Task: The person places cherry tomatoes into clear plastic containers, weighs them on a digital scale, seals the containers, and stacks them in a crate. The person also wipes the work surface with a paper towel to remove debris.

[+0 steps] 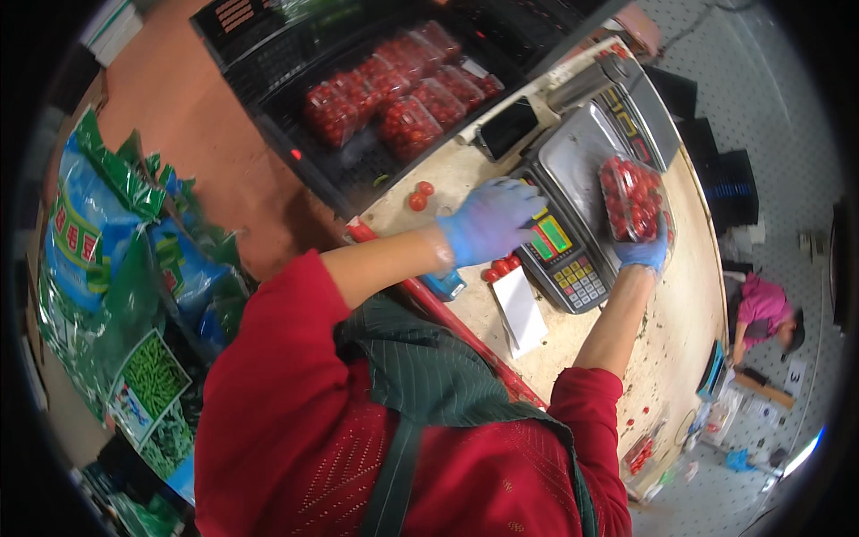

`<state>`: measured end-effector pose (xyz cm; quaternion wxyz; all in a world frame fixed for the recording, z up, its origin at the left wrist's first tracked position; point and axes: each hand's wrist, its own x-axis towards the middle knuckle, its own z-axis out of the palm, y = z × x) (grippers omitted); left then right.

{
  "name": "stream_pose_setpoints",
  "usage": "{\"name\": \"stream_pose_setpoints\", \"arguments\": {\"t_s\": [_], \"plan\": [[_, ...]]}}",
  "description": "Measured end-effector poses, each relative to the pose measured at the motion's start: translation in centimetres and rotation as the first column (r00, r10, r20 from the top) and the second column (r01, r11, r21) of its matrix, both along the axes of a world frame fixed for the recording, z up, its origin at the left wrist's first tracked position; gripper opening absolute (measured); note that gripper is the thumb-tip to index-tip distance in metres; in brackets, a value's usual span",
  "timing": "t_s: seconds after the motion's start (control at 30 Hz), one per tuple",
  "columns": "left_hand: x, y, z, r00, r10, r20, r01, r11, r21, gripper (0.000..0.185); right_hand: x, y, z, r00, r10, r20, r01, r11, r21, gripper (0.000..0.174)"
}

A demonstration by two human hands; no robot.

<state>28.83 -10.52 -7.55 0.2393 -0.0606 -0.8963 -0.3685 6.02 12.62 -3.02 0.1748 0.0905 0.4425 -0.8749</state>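
My right hand [643, 254], in a blue glove, grips a clear plastic box of cherry tomatoes [631, 198] from its near end. The box is over the right part of the metal pan [580, 158] of a digital scale [570, 268]; whether it rests there I cannot tell. My left hand [493, 221], gloved too, reaches over the scale's left side beside the lit green and red displays [550, 236]. Nothing shows in its grasp, and its fingers are apart. Loose cherry tomatoes [500, 267] lie just below it, beside folded white paper [520, 312].
A black plastic crate [288, 127] behind the table holds several filled tomato boxes [409, 127]. A phone [509, 127] lies near the crate. Two tomatoes [418, 201] sit left of the scale. Printed produce bags [87, 228] stand at left; another person [765, 309] is at far right.
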Motion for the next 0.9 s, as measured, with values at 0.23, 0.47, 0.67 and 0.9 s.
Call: {"name": "stream_pose_setpoints", "arguments": {"t_s": [0.23,0.47,0.67,0.9], "plan": [[12.3,-9.9,-8.3,0.921,0.348,0.173,-0.353,0.936,-0.001,0.052,1.2,-4.6,0.5,0.991,-0.099,-0.091,0.113,0.979,0.167,0.049],[14.8,-12.3,-13.4,0.848,0.473,0.238,-0.497,0.867,0.046,0.059,6.8,-20.9,2.8,0.818,0.502,-0.282,-0.449,0.863,0.234,0.060],[15.0,-13.7,-14.7,0.823,0.496,0.277,-0.535,0.840,0.083,0.056,12.5,-37.5,-4.7,0.567,0.822,0.052,-0.810,0.545,0.216,0.047],[14.8,-16.3,-15.4,0.813,0.467,0.349,-0.525,0.846,0.091,0.061,20.0,-55.0,-16.0,0.215,0.961,-0.174,-0.472,0.258,0.843,0.102]]}}
